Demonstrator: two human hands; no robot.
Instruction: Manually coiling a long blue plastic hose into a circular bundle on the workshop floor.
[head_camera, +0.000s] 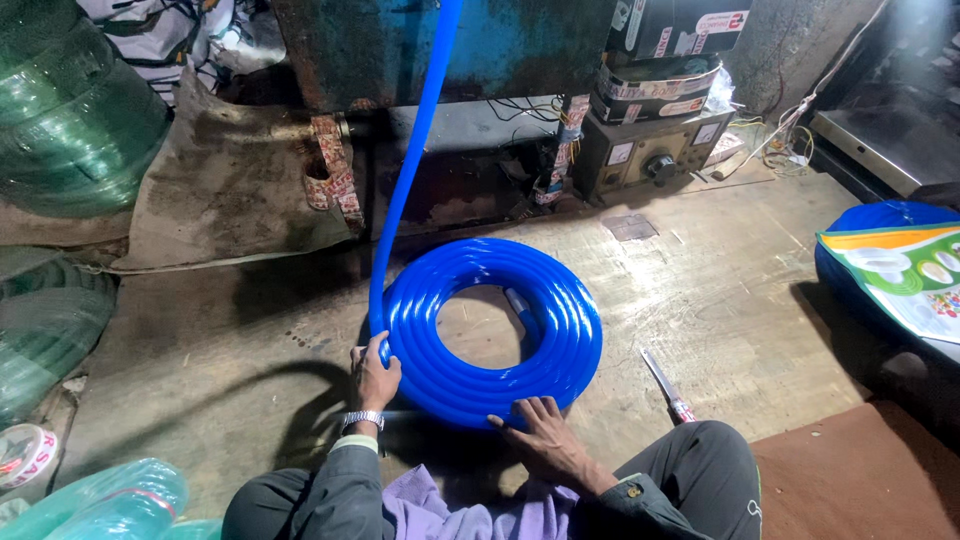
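Both arms reach forward from the bottom of the view in dark sleeves. The left hand has its fingers curled over in a loose grip, thumb alongside, with a metal wristwatch at the wrist. The right hand lies palm down, fingers spread and pressed flat, wrist bent slightly inward toward the body.

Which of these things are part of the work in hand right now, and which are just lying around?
In hand:
- blue hose coil, flat on the floor
- hose run rising from it
- left hand on the coil's outer edge
- right hand on its near side

Lying about:
- knife
- green hose coils
- tape roll
- control box
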